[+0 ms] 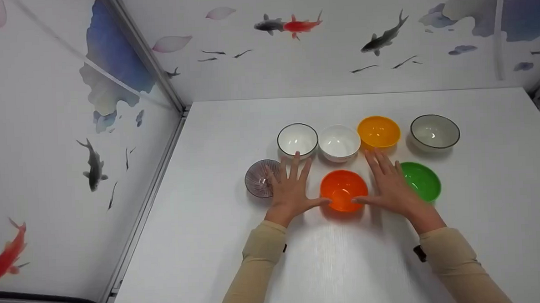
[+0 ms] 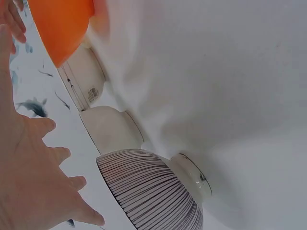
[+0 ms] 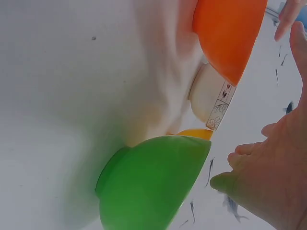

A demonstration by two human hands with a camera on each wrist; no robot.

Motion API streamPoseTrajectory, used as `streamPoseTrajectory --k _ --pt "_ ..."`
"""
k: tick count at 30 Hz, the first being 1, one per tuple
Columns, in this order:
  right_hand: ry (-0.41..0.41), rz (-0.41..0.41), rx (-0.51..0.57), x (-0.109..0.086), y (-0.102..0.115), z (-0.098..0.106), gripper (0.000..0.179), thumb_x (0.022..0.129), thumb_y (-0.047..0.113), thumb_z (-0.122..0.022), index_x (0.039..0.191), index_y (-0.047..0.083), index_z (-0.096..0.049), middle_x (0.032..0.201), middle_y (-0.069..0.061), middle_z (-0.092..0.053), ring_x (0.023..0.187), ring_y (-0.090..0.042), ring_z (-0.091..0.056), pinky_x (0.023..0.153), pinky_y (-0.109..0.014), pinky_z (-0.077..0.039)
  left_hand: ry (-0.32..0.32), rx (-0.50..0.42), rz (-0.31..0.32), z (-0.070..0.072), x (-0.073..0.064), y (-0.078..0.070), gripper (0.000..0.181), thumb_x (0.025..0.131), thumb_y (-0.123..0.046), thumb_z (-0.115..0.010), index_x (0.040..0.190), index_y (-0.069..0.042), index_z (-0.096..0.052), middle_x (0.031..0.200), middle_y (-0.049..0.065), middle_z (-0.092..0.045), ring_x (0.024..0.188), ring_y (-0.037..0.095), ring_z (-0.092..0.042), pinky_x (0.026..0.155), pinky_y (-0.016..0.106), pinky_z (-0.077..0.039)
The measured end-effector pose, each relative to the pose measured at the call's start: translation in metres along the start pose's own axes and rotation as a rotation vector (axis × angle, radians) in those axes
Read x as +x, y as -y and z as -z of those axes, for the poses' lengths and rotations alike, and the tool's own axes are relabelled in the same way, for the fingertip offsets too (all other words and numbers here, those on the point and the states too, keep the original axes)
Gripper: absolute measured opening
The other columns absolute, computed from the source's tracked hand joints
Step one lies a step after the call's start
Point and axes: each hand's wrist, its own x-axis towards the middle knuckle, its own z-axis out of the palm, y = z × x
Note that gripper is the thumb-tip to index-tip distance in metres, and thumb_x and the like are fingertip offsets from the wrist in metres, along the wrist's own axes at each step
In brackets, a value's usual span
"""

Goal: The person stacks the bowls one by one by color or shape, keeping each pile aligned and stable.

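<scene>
My left hand [image 1: 291, 191] is spread above the table, between a striped bowl [image 1: 256, 179] and an orange bowl [image 1: 343, 184]. Its thumb overlaps the orange bowl's left side in the head view. My right hand [image 1: 390, 187] is spread likewise, between the orange bowl and a green bowl [image 1: 421, 181], thumb over the orange bowl's right side. Neither hand grips anything. In the left wrist view the fingers [image 2: 57, 154] stand higher than the striped bowl's rim. The right wrist view has the fingers [image 3: 244, 149] beyond the green bowl's rim.
Behind stand a white bowl with a dark rim [image 1: 298, 140], a plain-rimmed white bowl [image 1: 339, 143], a yellow bowl [image 1: 378, 132] and a grey bowl with a dark rim [image 1: 434, 133]. A white back wall [image 1: 294, 77] and a left side wall [image 1: 46, 147], both fish-patterned, border the white table [image 1: 202, 263].
</scene>
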Motion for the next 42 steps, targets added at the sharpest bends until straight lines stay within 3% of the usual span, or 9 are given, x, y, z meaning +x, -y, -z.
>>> streamPoseTrajectory --k 28,37,42 --pt "0.007 0.023 0.061 -0.003 0.007 -0.017 0.128 0.073 0.061 -0.08 0.16 0.005 -0.005 0.166 -0.023 0.001 0.153 -0.045 -0.004 0.121 -0.067 -0.005 0.014 -0.017 0.012 -0.003 -0.003 0.004 0.122 0.068 -0.093 -0.05 0.162 -0.028 -0.007 0.17 0.003 -0.002 0.155 0.04 -0.005 0.115 0.076 -0.008" --pt "0.038 -0.007 0.081 -0.004 0.01 -0.019 0.131 0.07 0.063 -0.081 0.161 0.008 -0.005 0.167 -0.022 0.001 0.149 -0.054 -0.008 0.119 -0.07 -0.013 0.005 -0.004 0.009 -0.006 -0.004 0.003 0.122 0.068 -0.093 -0.051 0.162 -0.027 -0.008 0.17 0.003 -0.004 0.155 0.039 -0.008 0.115 0.077 -0.008" --pt "0.061 -0.013 0.085 -0.003 0.011 -0.022 0.128 0.072 0.06 -0.082 0.16 0.003 -0.008 0.168 -0.018 0.0 0.151 -0.049 -0.01 0.12 -0.066 -0.017 0.0 0.003 0.009 -0.007 -0.004 0.003 0.123 0.067 -0.093 -0.051 0.162 -0.026 -0.01 0.17 0.004 -0.006 0.155 0.039 -0.01 0.115 0.076 -0.011"
